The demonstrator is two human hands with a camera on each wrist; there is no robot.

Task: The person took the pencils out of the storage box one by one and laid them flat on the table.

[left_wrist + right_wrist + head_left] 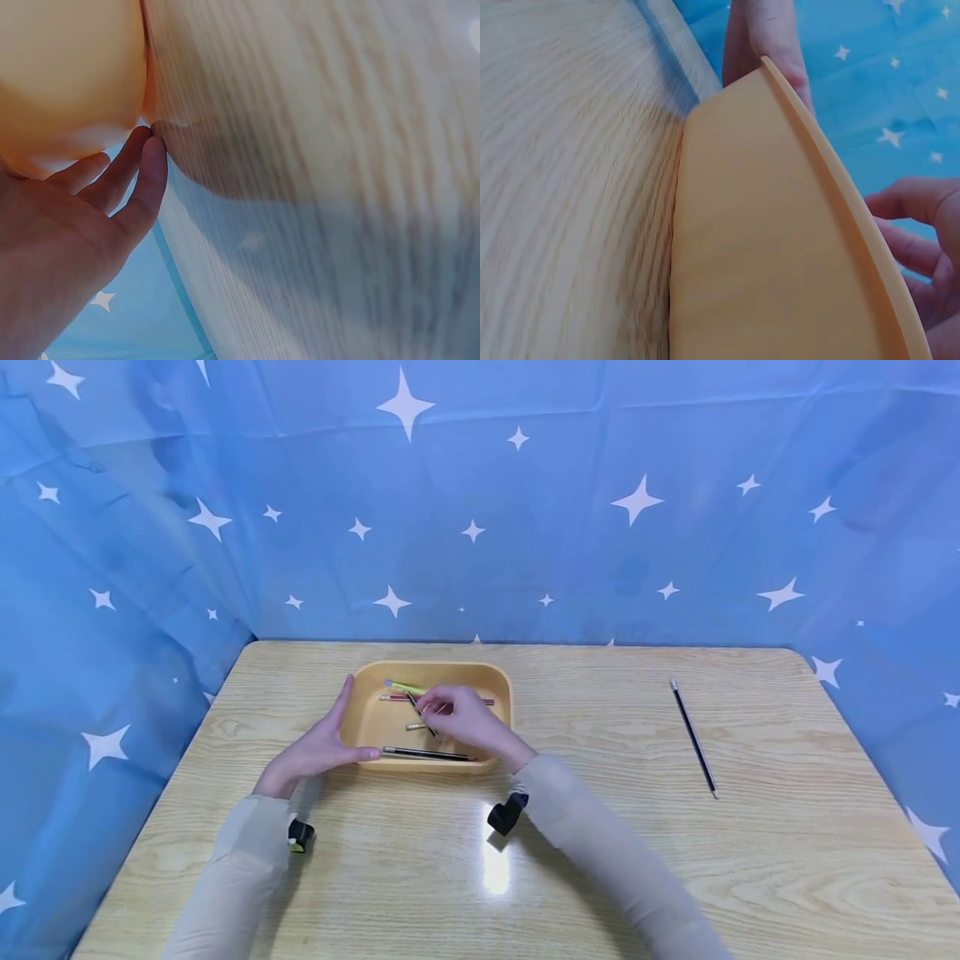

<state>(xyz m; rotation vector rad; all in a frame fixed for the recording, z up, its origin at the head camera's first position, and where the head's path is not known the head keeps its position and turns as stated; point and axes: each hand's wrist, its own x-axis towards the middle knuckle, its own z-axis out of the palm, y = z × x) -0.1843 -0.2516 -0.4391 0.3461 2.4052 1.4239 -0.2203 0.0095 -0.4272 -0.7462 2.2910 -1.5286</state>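
A yellow-orange tray [358, 714] sits on the table, and my left hand [322, 747] holds its left front corner. The thumb lies along the front rim, while the other fingers rest against the outer wall in the left wrist view. Inside the tray, my right hand [461, 718] pinches a slanted black pencil [412, 700] between thumb and fingertips. Around it lie a yellow-green pencil [405, 686], a red pencil [392, 697] and a pencil with a pale end [415, 727], partly hidden by the hand. Another black pencil [426, 753] lies along the front wall.
A further black pencil [693, 739] lies on the wooden table [600, 710], well to the right of the tray. Blue cloth with white stars [525, 527] hangs behind the table and down its sides. Small black devices [507, 814] are strapped at both wrists.
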